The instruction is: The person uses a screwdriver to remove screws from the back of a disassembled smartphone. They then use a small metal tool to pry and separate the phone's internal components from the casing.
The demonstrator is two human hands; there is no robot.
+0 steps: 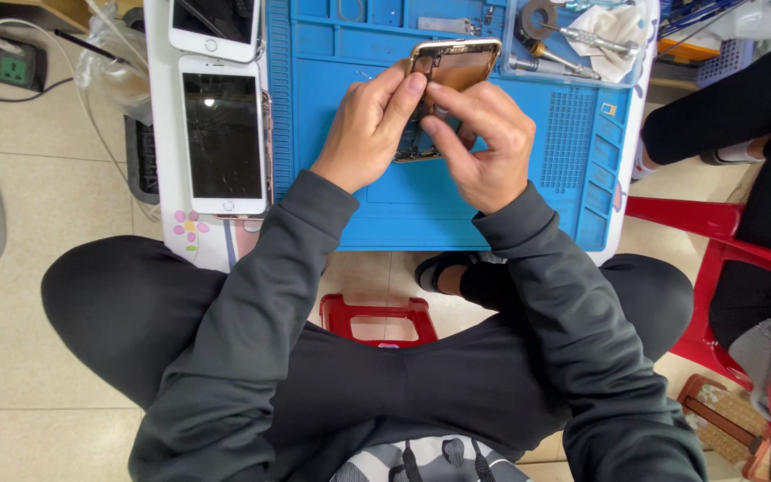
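One phone frame (453, 67), two hands (430, 134), two phones (222, 134).

The gold-rimmed phone housing (446, 80), opened with its insides exposed, lay tilted above the blue repair mat (385, 192), partly hidden by fingers.
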